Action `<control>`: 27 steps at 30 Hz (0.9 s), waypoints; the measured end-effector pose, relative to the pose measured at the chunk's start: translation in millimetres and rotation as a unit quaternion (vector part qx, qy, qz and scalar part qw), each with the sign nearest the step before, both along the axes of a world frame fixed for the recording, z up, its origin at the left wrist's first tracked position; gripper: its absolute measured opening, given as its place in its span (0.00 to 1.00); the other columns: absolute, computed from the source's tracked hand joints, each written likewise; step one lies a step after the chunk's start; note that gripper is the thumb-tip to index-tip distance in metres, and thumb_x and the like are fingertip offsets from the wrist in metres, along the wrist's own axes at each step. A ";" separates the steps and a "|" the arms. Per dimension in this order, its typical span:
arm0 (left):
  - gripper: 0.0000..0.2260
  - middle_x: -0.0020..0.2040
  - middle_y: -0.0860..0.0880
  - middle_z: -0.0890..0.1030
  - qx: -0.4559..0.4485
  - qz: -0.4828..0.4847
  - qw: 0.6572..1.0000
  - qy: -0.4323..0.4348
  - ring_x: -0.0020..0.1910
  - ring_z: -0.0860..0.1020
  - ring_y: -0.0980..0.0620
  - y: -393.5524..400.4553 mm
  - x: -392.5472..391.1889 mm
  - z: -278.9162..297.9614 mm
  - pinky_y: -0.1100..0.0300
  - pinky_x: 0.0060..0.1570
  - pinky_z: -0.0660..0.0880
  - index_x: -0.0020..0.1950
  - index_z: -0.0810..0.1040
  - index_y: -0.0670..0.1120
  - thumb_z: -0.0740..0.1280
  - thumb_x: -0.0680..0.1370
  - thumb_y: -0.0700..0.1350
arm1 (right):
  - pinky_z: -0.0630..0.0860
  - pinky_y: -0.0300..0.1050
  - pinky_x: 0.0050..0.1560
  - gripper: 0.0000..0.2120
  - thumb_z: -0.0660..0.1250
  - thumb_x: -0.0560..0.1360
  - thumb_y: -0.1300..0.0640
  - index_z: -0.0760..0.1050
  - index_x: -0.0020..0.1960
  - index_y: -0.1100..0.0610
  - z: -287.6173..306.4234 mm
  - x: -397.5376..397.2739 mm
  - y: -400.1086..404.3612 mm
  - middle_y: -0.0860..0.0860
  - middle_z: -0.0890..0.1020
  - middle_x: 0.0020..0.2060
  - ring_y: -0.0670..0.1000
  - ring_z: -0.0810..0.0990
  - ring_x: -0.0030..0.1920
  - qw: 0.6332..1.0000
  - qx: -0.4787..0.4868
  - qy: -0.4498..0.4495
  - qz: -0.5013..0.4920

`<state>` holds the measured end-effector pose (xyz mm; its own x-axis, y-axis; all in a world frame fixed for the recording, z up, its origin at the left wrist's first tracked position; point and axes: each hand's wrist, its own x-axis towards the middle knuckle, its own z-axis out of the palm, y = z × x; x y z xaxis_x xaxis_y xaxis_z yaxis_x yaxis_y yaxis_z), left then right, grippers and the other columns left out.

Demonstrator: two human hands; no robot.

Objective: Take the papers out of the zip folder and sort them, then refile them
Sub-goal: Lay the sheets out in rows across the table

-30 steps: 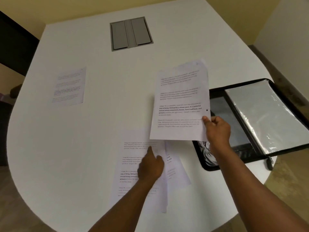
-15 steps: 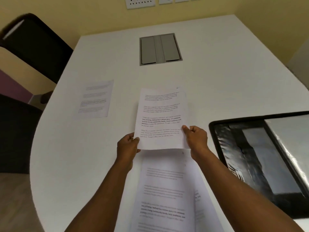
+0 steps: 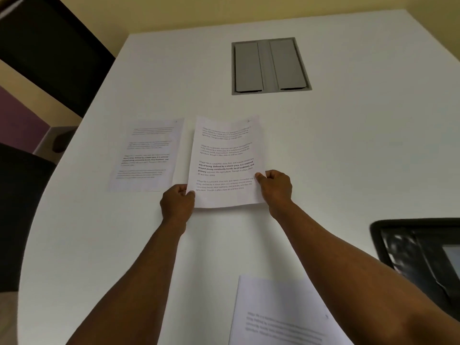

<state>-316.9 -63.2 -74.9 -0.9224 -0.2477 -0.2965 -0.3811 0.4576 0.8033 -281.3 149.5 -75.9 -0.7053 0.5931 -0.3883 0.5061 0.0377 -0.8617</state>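
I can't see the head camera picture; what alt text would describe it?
Two hands, left hand and right hand, pinch the lower corners of a printed sheet over a white table, beside another sheet lying flat. A paper stack lies nearer, an open black zip folder at right.

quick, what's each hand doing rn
Left hand: pinching the sheet at its lower left edge.
Right hand: pinching the same sheet at its right edge.
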 end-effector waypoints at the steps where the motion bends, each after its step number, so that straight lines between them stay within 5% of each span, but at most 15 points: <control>1: 0.08 0.51 0.48 0.81 -0.026 -0.006 1.000 0.011 0.47 0.78 0.50 -0.1 -8.5 -2.5 0.58 0.49 0.76 0.56 0.79 0.44 0.68 0.76 0.40 | 0.72 0.43 0.43 0.07 0.68 0.77 0.53 0.77 0.42 0.54 -5.2 -10.0 -1.2 0.47 0.80 0.37 0.50 0.79 0.41 1.000 0.009 -0.002 0.007; 9: 0.18 0.58 0.41 0.78 -0.188 -0.096 0.971 0.112 0.57 0.77 0.43 -6.2 -46.8 -40.6 0.54 0.58 0.73 0.67 0.74 0.44 0.67 0.77 0.38 | 0.76 0.43 0.46 0.06 0.71 0.75 0.53 0.77 0.46 0.56 -33.8 -61.2 -9.4 0.50 0.82 0.44 0.52 0.81 0.46 0.997 0.048 -0.018 0.057; 13: 0.11 0.59 0.43 0.75 -0.320 -0.136 0.925 0.154 0.59 0.72 0.42 -11.7 -55.1 -60.6 0.50 0.59 0.70 0.57 0.82 0.43 0.67 0.76 0.40 | 0.74 0.47 0.57 0.27 0.73 0.72 0.50 0.68 0.67 0.57 -43.8 -61.6 -17.2 0.54 0.77 0.61 0.54 0.76 0.60 0.975 0.186 0.004 0.124; 15: 0.08 0.65 0.42 0.74 -0.360 -0.147 0.903 0.185 0.64 0.70 0.40 -15.7 -58.4 -68.7 0.46 0.62 0.67 0.54 0.83 0.44 0.68 0.75 0.40 | 0.71 0.50 0.62 0.33 0.70 0.74 0.46 0.62 0.74 0.55 -49.9 -54.8 -22.3 0.54 0.68 0.69 0.54 0.68 0.67 0.924 0.326 0.035 0.196; 19: 0.10 0.71 0.41 0.70 -0.358 -0.163 0.902 0.180 0.72 0.64 0.38 -20.0 -64.0 -76.9 0.45 0.72 0.58 0.58 0.80 0.45 0.65 0.78 0.41 | 0.56 0.51 0.75 0.29 0.59 0.79 0.41 0.62 0.75 0.53 -66.4 -52.5 -25.7 0.52 0.59 0.77 0.53 0.56 0.77 0.841 0.417 0.005 0.345; 27: 0.12 0.72 0.45 0.70 -0.244 -0.148 0.938 0.198 0.74 0.62 0.44 -29.6 -69.2 -90.9 0.49 0.73 0.57 0.62 0.77 0.45 0.60 0.81 0.40 | 0.46 0.48 0.77 0.28 0.54 0.81 0.41 0.58 0.77 0.51 -70.6 -66.1 -28.3 0.50 0.54 0.79 0.50 0.49 0.78 0.834 0.408 -0.002 0.372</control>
<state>-386.1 -92.8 -165.8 -0.9861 0.0202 0.1649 0.1046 0.8467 0.5218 -347.4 121.1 -146.5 -0.9955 0.0594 -0.0740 0.0839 0.9155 -0.3935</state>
